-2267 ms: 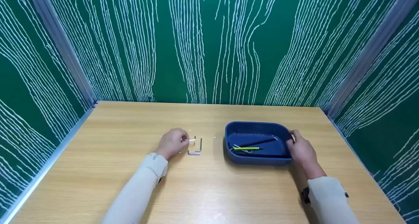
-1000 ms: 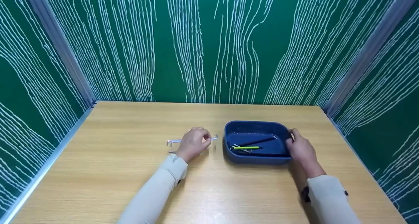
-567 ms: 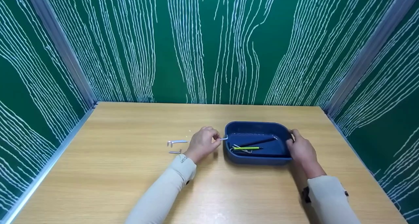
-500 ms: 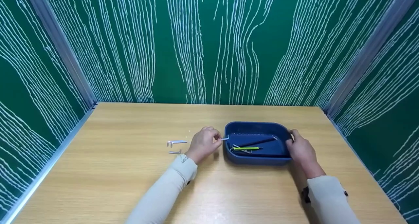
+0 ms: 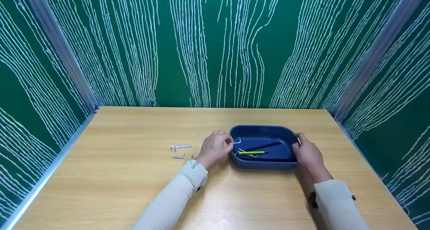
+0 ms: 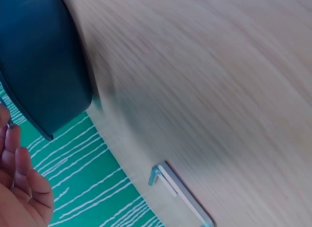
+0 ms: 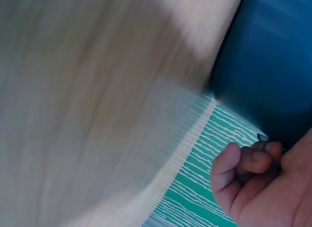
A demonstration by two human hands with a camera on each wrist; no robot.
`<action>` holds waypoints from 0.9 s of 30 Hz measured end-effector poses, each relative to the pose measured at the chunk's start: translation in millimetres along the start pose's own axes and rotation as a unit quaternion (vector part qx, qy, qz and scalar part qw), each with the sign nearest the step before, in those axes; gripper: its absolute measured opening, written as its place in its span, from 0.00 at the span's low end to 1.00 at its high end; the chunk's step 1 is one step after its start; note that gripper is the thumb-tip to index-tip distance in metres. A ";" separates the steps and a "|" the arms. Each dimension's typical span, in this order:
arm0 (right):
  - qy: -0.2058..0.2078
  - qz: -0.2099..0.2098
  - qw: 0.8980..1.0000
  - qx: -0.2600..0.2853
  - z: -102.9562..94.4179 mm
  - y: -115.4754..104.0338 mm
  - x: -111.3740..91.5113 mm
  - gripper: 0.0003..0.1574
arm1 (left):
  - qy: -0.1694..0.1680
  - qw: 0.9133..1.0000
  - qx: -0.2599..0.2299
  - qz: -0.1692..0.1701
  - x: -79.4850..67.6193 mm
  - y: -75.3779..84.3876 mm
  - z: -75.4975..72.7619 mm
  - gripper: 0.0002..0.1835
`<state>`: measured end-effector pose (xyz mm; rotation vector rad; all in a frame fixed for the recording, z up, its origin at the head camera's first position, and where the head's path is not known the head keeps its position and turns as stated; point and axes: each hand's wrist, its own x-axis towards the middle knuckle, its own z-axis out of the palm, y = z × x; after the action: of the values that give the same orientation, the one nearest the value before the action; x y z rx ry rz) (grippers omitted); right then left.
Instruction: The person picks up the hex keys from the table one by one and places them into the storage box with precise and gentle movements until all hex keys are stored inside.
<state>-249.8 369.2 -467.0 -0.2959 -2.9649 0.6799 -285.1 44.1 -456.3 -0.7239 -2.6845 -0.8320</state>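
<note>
My left hand pinches a small L-shaped hex key between thumb and fingertips at the left rim of a dark blue box. The key's bent end reaches over the inside of the box. At the box's right end my right hand grips the wall, thumb on the near side of the rim. Inside lie a yellow-green pen, dark sticks and some thin metal pieces. More hex keys lie on the table left of my left hand; the left wrist view shows them close up.
The wooden table carries the box right of centre. Green panels with white wavy lines stand along its back and sides. A small metal end shows on the table beside the left wrist, partly hidden.
My left hand has moved right from among the hex keys on the table, carrying one key to the left rim and over the box. The right hand keeps its grip on the box.
</note>
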 end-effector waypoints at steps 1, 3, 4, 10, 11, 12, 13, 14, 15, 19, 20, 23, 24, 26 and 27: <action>-0.001 0.001 1.000 0.001 -0.2 0.0 0.0 0.28 | 0.005 1.000 0.000 0.000 0.3 1.3 0.4 0.04; 0.000 0.001 1.000 0.001 -0.3 0.1 -0.1 0.27 | 0.019 1.000 0.001 0.003 1.2 4.1 1.3 0.04; 0.001 0.000 1.000 0.000 -0.2 -0.1 -0.3 0.27 | 0.028 1.000 0.003 0.006 1.5 5.4 1.7 0.04; 0.022 -0.012 1.000 0.001 1.5 -0.6 -2.7 0.27 | 0.061 0.998 0.025 0.025 3.8 12.5 5.9 0.05; 0.028 -0.016 0.999 0.000 1.6 -0.5 -3.2 0.27 | 0.062 0.997 0.026 0.028 4.2 13.7 6.7 0.05; 0.030 -0.018 0.999 0.000 1.8 -0.6 -3.6 0.27 | 0.065 0.997 0.025 0.030 4.7 15.0 7.4 0.05; 0.030 -0.019 0.999 0.000 1.7 -0.6 -3.8 0.27 | 0.068 0.997 0.020 0.033 5.3 16.5 8.0 0.05; 0.029 -0.019 0.999 0.001 1.7 -0.2 -3.7 0.27 | 0.071 0.997 0.014 0.036 5.9 18.2 8.6 0.04; 0.027 -0.017 0.999 0.001 1.6 -0.3 -3.9 0.27 | 0.074 0.996 0.009 0.039 6.3 20.0 9.2 0.04; 0.019 -0.010 1.000 0.001 1.6 -0.1 -3.4 0.27 | 0.082 0.995 -0.005 0.048 7.2 27.6 11.8 0.05; 0.017 -0.009 1.000 0.001 1.6 0.2 -3.0 0.27 | 0.082 0.995 -0.004 0.050 7.3 29.3 12.6 0.05; 0.015 -0.011 1.000 0.003 1.3 0.1 -2.3 0.26 | 0.077 0.995 0.001 0.057 7.3 33.6 14.7 0.07; 0.014 -0.011 1.000 0.005 1.1 0.1 -2.1 0.26 | 0.074 0.995 0.002 0.059 7.4 34.9 15.3 0.07; 0.011 -0.011 1.000 0.008 0.7 0.1 -1.8 0.27 | 0.068 0.996 0.006 0.062 7.6 37.2 16.5 0.07; 0.010 -0.010 1.000 0.009 0.4 -0.1 -1.9 0.27 | 0.066 0.996 0.006 0.064 7.9 38.2 17.1 0.07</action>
<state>-248.0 368.5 -467.4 -0.2696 -2.9364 0.6980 -273.2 84.4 -449.6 -0.7991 -2.4965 -0.8028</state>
